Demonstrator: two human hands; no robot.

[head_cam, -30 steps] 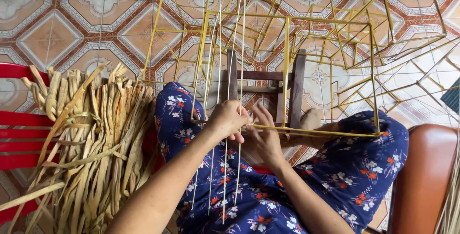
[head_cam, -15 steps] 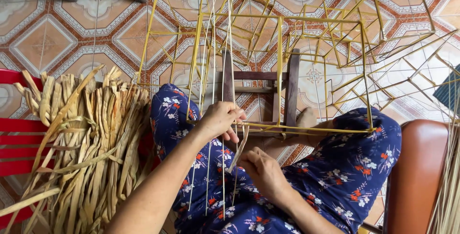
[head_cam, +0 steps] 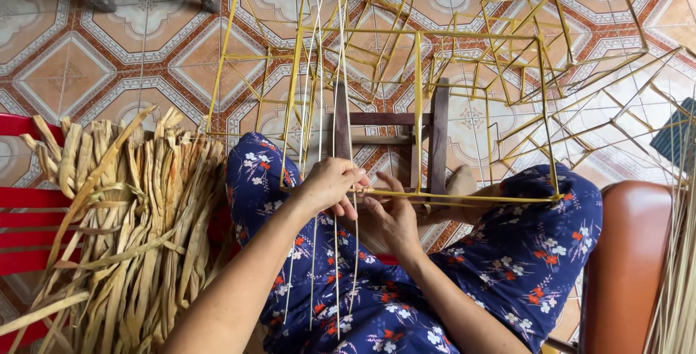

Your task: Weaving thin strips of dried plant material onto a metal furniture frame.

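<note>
— Where are the thin pale strands (head_cam: 319, 107) she's working?

— They run nearly upright across the yellow stick frame (head_cam: 417, 107), from above its top bar down over the lower rail (head_cam: 464, 196) and on across her lap. Their long axis lies away from and toward her, crossing that rail at about a right angle.

— And the hands, relative to the rail?

— Both sit at its left end. The left hand (head_cam: 330, 184) lies on top, fingers closed around the strands just where they cross the rail. The right hand (head_cam: 391, 213) is just below and beside it, fingers curled up toward the same crossing; whether it pinches a strand I cannot tell, since the left hand covers the fingertips.

— Which is nearer the strands?

— The left; it grips them. The right touches or nearly touches from underneath.

— What else lies around the frame?

— Behind the rail, a small dark wooden stool (head_cam: 391, 133). Left of it, a heap of dried flat leaves (head_cam: 138, 223) on a red bench (head_cam: 29, 216). To the right, an orange-brown chair (head_cam: 627, 267). More stick frames (head_cam: 580, 57) stand on the patterned tiled floor (head_cam: 87, 42).
</note>
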